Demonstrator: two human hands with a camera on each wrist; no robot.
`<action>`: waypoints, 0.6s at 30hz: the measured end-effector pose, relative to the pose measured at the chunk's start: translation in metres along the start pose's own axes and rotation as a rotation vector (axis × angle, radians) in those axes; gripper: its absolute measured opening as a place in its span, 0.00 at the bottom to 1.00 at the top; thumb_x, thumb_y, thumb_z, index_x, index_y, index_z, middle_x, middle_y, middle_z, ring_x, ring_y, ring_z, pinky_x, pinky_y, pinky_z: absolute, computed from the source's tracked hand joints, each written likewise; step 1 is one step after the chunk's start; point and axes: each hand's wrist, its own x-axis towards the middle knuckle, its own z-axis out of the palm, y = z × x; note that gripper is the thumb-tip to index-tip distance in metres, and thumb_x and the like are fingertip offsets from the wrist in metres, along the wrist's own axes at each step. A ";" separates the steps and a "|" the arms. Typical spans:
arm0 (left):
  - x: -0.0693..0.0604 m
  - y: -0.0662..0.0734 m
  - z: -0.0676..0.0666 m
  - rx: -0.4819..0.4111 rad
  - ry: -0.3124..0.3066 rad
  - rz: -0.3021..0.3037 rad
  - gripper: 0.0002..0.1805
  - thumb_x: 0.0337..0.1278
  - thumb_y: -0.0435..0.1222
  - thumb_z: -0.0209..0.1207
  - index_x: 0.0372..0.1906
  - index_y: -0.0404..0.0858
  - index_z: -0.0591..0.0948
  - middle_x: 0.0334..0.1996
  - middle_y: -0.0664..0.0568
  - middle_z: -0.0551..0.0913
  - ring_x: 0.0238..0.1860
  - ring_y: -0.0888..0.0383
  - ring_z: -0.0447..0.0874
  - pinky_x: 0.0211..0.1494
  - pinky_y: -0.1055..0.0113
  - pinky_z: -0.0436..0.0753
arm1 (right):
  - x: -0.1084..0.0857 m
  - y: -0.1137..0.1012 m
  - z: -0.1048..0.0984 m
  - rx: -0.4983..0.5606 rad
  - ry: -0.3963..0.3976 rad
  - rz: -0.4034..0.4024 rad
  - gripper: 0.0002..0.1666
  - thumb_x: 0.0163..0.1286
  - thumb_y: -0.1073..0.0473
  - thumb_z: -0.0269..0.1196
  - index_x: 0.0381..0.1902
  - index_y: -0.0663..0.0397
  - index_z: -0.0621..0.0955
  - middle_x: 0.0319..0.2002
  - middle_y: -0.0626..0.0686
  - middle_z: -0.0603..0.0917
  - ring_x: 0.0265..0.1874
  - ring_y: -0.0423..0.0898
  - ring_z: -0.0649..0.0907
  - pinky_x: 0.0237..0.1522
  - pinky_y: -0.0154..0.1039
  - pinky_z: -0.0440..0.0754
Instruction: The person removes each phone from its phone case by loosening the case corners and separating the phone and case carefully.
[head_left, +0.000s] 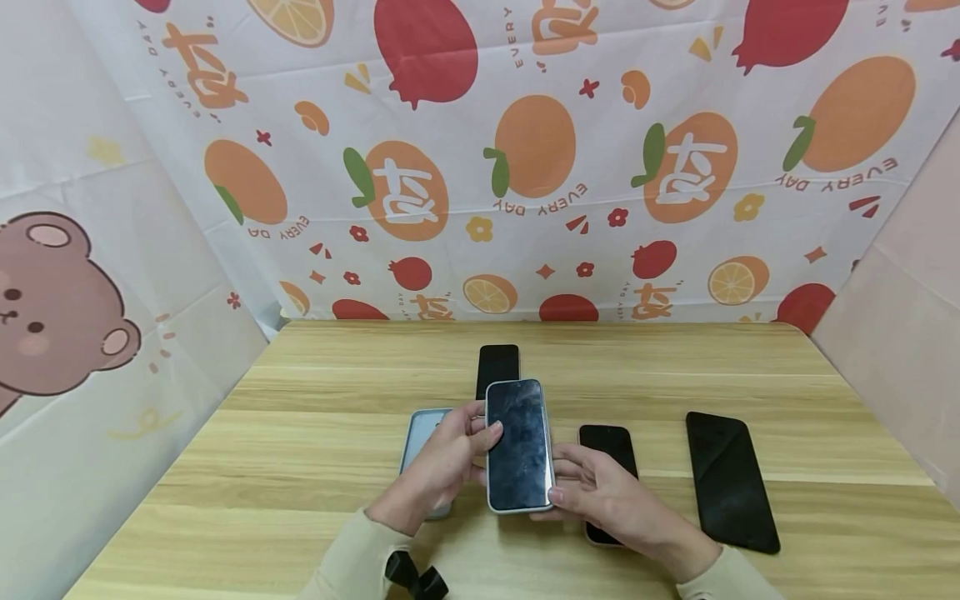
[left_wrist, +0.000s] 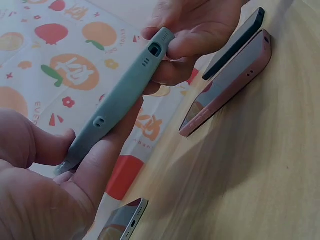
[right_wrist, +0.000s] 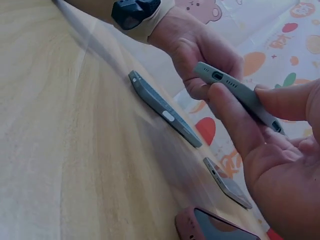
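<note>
Both hands grasp the phone [head_left: 519, 458] above the table [head_left: 300, 433], its screen facing up. The right hand [head_left: 603, 492] grips its lower right corner; the left hand [head_left: 450, 454] pinches its left side, thumb over the glass. Better to keep thumbs on the rim and fingers supporting beneath. Below lie the pink phone [head_left: 611, 446], blue case [head_left: 420, 437] and, well right, the big phone [head_left: 733, 483]; farthest, the back phone [head_left: 498, 364].

Head view high, forward and downward over the table [head_left: 225, 517]; wrist views close and aslant, hands [left_wrist: 50, 192] [right_wrist: 282, 175] in both.
</note>
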 end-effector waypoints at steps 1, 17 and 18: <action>0.000 0.000 0.000 -0.010 -0.005 0.000 0.23 0.74 0.33 0.50 0.68 0.29 0.62 0.46 0.46 0.83 0.39 0.58 0.86 0.33 0.59 0.88 | 0.000 0.001 0.000 -0.005 -0.003 -0.011 0.31 0.77 0.68 0.48 0.73 0.73 0.53 0.68 0.69 0.69 0.62 0.54 0.80 0.59 0.56 0.79; -0.001 0.001 -0.005 -0.088 -0.071 0.015 0.25 0.74 0.32 0.50 0.68 0.26 0.60 0.40 0.52 0.84 0.36 0.59 0.87 0.33 0.59 0.88 | 0.000 0.004 0.002 -0.048 -0.006 -0.096 0.30 0.78 0.67 0.49 0.72 0.72 0.54 0.67 0.70 0.70 0.63 0.52 0.79 0.57 0.53 0.82; -0.001 0.001 -0.005 -0.093 -0.076 0.019 0.25 0.74 0.32 0.50 0.68 0.25 0.60 0.40 0.52 0.85 0.36 0.59 0.88 0.33 0.59 0.88 | 0.000 0.004 0.002 -0.051 -0.009 -0.101 0.30 0.78 0.67 0.49 0.72 0.72 0.55 0.67 0.70 0.70 0.63 0.52 0.79 0.57 0.54 0.82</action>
